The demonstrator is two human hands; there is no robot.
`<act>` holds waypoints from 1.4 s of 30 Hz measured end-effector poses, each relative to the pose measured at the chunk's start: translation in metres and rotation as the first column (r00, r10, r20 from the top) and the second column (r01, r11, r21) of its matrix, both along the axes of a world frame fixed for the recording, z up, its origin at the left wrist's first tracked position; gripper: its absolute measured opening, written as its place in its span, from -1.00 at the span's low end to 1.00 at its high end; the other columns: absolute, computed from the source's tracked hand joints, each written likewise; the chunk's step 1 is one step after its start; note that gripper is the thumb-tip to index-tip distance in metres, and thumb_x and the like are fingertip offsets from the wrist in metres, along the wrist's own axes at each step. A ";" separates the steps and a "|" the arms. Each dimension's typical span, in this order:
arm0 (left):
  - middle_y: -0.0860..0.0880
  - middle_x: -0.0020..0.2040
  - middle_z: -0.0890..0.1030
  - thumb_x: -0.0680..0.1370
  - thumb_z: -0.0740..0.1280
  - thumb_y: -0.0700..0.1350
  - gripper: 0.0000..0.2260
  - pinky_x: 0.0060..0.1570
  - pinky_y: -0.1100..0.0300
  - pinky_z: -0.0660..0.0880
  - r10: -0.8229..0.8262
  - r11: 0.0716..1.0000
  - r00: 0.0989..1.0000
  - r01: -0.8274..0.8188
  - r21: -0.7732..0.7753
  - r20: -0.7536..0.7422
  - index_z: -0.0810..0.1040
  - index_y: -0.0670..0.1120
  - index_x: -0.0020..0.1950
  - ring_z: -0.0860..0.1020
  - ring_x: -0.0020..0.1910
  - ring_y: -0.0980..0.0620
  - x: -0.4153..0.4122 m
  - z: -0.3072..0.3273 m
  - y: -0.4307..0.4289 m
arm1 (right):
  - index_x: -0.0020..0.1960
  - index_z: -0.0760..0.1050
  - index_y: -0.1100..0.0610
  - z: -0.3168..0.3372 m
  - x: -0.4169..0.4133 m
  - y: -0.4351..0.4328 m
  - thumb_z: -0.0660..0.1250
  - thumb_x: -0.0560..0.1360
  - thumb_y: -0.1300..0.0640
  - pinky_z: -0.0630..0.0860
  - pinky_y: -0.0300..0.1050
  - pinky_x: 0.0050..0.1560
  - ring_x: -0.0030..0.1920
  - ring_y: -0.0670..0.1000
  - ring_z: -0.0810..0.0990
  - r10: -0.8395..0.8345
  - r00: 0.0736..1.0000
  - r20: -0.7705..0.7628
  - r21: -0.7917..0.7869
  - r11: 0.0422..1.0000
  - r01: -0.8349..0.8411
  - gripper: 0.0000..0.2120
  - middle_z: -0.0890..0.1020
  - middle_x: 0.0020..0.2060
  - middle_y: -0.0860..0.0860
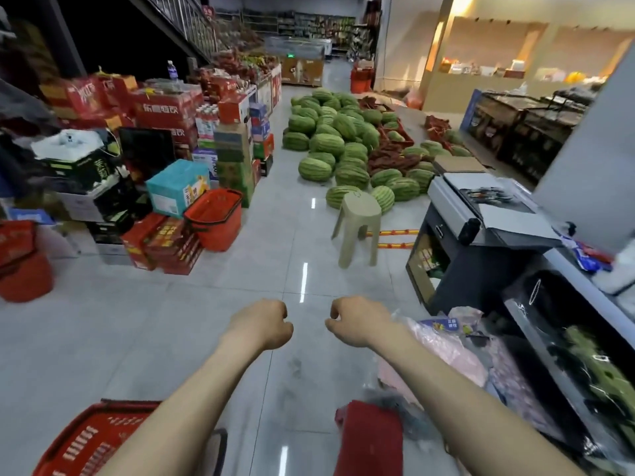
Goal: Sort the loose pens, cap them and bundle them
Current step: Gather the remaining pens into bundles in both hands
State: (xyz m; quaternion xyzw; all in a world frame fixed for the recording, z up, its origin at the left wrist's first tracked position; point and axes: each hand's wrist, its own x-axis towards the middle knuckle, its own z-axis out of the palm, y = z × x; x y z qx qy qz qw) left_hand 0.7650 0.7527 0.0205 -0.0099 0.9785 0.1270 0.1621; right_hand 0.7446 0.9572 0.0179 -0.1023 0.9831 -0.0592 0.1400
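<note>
Two fists reach forward, apart: left hand (265, 325) and right hand (358, 321).

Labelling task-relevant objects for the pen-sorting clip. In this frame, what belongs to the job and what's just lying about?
Job:
left hand, right hand, both curled, holding nothing. No pens in view.

Lying about:
watermelons, plastic stool, red basket, stacked boxes, pink plastic bag.
</note>
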 end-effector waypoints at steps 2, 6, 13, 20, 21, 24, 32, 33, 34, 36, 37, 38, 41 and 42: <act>-0.02 0.42 0.54 0.62 0.24 0.05 -0.60 0.20 0.08 0.48 -0.049 0.999 0.999 0.049 -0.004 0.010 0.50 0.05 0.45 0.53 0.36 -0.08 -0.050 0.005 -0.011 | 0.17 0.57 0.06 0.002 -0.035 -0.010 0.21 0.60 -0.13 0.53 0.00 -0.03 0.06 0.18 0.63 -0.076 0.997 0.003 -0.026 0.997 0.076 -0.67 0.65 0.11 0.08; -0.03 0.27 0.58 0.60 0.25 0.03 -0.74 0.00 0.14 0.42 -0.154 0.988 0.988 0.154 -0.018 0.010 0.56 0.09 0.27 0.57 0.27 -0.11 -0.142 0.004 -0.013 | 0.15 0.59 0.10 0.000 -0.094 -0.008 0.23 0.59 -0.10 0.58 0.03 0.09 0.10 0.21 0.62 -0.184 0.982 0.045 -0.038 0.982 0.186 -0.67 0.65 0.13 0.10; -0.03 0.33 0.57 0.61 0.23 0.03 -0.66 0.02 0.13 0.41 -0.341 0.938 0.939 0.343 -0.055 0.039 0.57 -0.01 0.34 0.56 0.27 -0.09 -0.311 -0.008 0.045 | 0.22 0.54 0.04 -0.016 -0.227 0.047 0.20 0.61 -0.14 0.48 0.03 0.03 0.16 0.21 0.60 -0.348 0.937 0.017 0.002 0.938 0.348 -0.66 0.61 0.20 0.09; -0.06 0.25 0.62 0.61 0.25 0.03 -0.68 -0.06 0.15 0.43 -0.413 0.911 0.910 0.413 -0.007 0.034 0.61 -0.04 0.28 0.60 0.11 -0.07 -0.468 0.001 0.124 | 0.22 0.56 0.03 -0.010 -0.378 0.117 0.20 0.58 -0.14 0.44 0.00 -0.03 0.15 0.21 0.61 -0.469 0.883 0.032 -0.039 0.882 0.470 -0.65 0.62 0.18 0.07; -0.06 0.25 0.62 0.61 0.24 0.03 -0.68 -0.07 0.15 0.42 -0.420 0.907 0.907 0.421 -0.003 0.034 0.61 -0.04 0.28 0.59 0.08 -0.06 -0.487 0.001 0.133 | 0.22 0.55 0.03 -0.009 -0.397 0.125 0.19 0.59 -0.14 0.44 0.01 -0.03 0.14 0.21 0.61 -0.477 0.878 0.036 -0.040 0.877 0.478 -0.65 0.62 0.18 0.07; -0.04 0.23 0.61 0.61 0.23 0.03 -0.68 -0.04 0.14 0.43 -0.456 0.889 0.888 0.458 -0.003 0.062 0.59 -0.02 0.29 0.59 0.10 -0.06 -0.544 0.000 0.155 | 0.24 0.54 0.03 -0.008 -0.451 0.144 0.17 0.59 -0.14 0.44 0.05 -0.01 0.17 0.21 0.60 -0.498 0.865 0.060 -0.033 0.865 0.500 -0.64 0.60 0.20 0.07; -0.07 0.27 0.61 0.64 0.22 0.02 -0.67 0.05 0.08 0.54 -0.620 0.782 0.783 0.622 -0.042 0.045 0.57 -0.05 0.34 0.61 0.15 -0.09 -0.727 -0.025 0.227 | 0.18 0.58 0.04 -0.028 -0.603 0.194 0.18 0.56 -0.19 0.52 0.04 -0.03 0.00 0.19 0.59 -0.610 0.792 0.031 0.014 0.792 0.610 -0.60 0.62 0.08 0.09; -0.09 0.29 0.60 0.64 0.22 0.02 -0.65 0.09 0.07 0.56 -0.639 0.768 0.768 0.640 -0.031 0.038 0.56 -0.06 0.36 0.61 0.18 -0.10 -0.751 -0.029 0.235 | 0.16 0.59 0.04 -0.031 -0.622 0.201 0.18 0.56 -0.18 0.51 0.01 -0.08 -0.05 0.17 0.57 -0.628 0.777 0.039 0.001 0.778 0.628 -0.61 0.61 0.04 0.08; -0.10 0.30 0.60 0.64 0.22 0.02 -0.65 0.12 0.05 0.57 -0.652 0.758 0.757 0.653 -0.014 0.042 0.56 -0.07 0.37 0.61 0.19 -0.11 -0.776 -0.032 0.243 | 0.14 0.60 0.05 -0.033 -0.640 0.207 0.19 0.56 -0.17 0.49 -0.01 -0.11 -0.06 0.16 0.58 -0.642 0.764 0.065 -0.017 0.765 0.644 -0.62 0.61 0.02 0.08; -0.11 0.27 0.61 0.63 0.24 0.01 -0.70 0.12 0.03 0.58 -0.687 0.726 0.724 0.688 0.002 0.067 0.58 -0.09 0.28 0.61 0.17 -0.12 -0.820 -0.036 0.256 | 0.16 0.61 0.06 -0.035 -0.673 0.215 0.21 0.57 -0.16 0.49 -0.02 -0.11 0.02 0.18 0.62 -0.668 0.732 0.135 -0.035 0.735 0.677 -0.62 0.63 0.06 0.08; -0.12 0.21 0.63 0.62 0.25 0.00 -0.75 0.08 0.03 0.58 -0.709 0.703 0.701 0.711 -0.001 0.077 0.58 -0.09 0.18 0.62 0.14 -0.12 -0.841 -0.039 0.264 | 0.17 0.60 0.05 -0.035 -0.687 0.220 0.22 0.56 -0.16 0.50 -0.02 -0.09 0.05 0.19 0.62 -0.679 0.716 0.162 -0.032 0.722 0.691 -0.63 0.64 0.09 0.08; -0.10 0.13 0.65 0.61 0.24 0.00 -0.81 0.02 0.03 0.57 -0.733 0.677 0.676 0.736 -0.010 0.083 0.56 -0.07 0.08 0.63 0.10 -0.12 -0.861 -0.040 0.272 | 0.17 0.60 0.04 -0.035 -0.700 0.224 0.22 0.56 -0.15 0.50 -0.01 -0.08 0.06 0.19 0.62 -0.695 0.697 0.175 -0.030 0.704 0.709 -0.64 0.64 0.10 0.08; -0.05 0.03 0.60 0.60 0.21 0.00 -0.76 -0.06 0.07 0.52 -0.791 0.604 0.604 0.796 -0.027 0.097 0.59 -0.07 0.13 0.61 0.08 -0.13 -0.915 -0.041 0.305 | 0.21 0.57 0.02 -0.034 -0.733 0.243 0.21 0.57 -0.15 0.53 0.01 -0.03 0.10 0.22 0.63 -0.761 0.631 0.149 -0.046 0.632 0.773 -0.65 0.64 0.14 0.10; -0.06 0.14 0.62 0.62 0.22 0.02 -0.71 0.01 0.07 0.52 -0.806 0.584 0.583 0.812 -0.028 0.097 0.59 -0.06 0.25 0.60 0.15 -0.12 -0.930 -0.042 0.319 | 0.22 0.56 0.02 -0.033 -0.740 0.250 0.20 0.57 -0.14 0.57 0.03 0.03 0.10 0.23 0.63 -0.779 0.611 0.144 -0.037 0.612 0.790 -0.64 0.64 0.16 0.10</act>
